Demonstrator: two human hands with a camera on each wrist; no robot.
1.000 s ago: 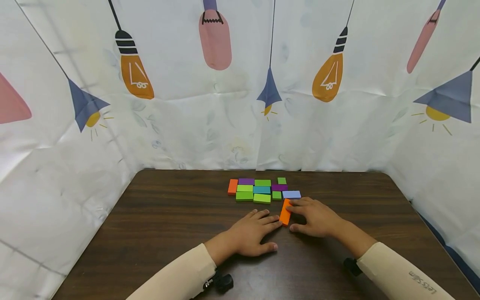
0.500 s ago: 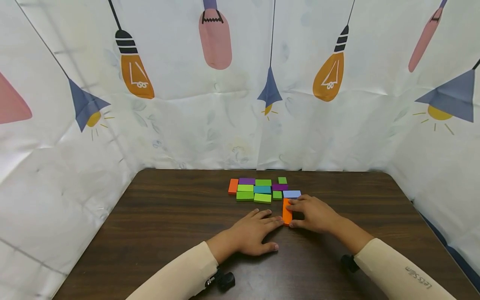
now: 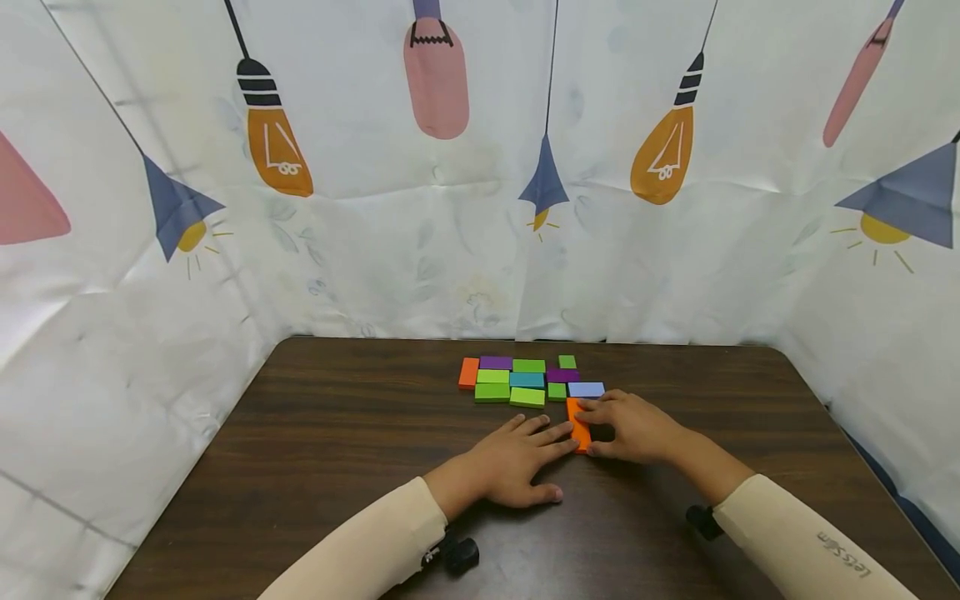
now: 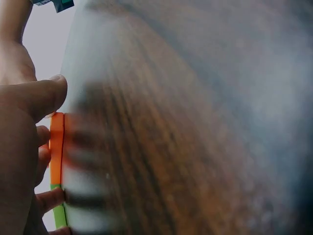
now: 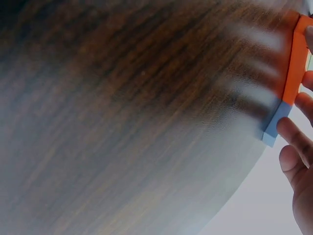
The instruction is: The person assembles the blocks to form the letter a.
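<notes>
Block (image 5: 295, 66), orange, lies on the table (image 3: 337, 467) just in front of the pale-blue block (image 3: 586, 389), touched from the left by the left hand (image 3: 517, 462), fingers spread, and from the right by the right hand (image 3: 637, 429), fingers apart.

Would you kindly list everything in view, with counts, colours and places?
Orange block: 1, orange, at the hands
Other blocks: 11, green (6), purple (2), orange, teal, blue (1 each), grouped beyond it
Table: 1, brown, beneath blocks
Backdrop: 1, white with lamp prints, behind table
Unclear strip: 1, navy, beyond table's right edge
Wrist devices: 2, black, at cuffs
Sleeves: 2, cream, forearms
Left hand: 1, bare, orange block's left
Right hand: 1, bare, its right
</notes>
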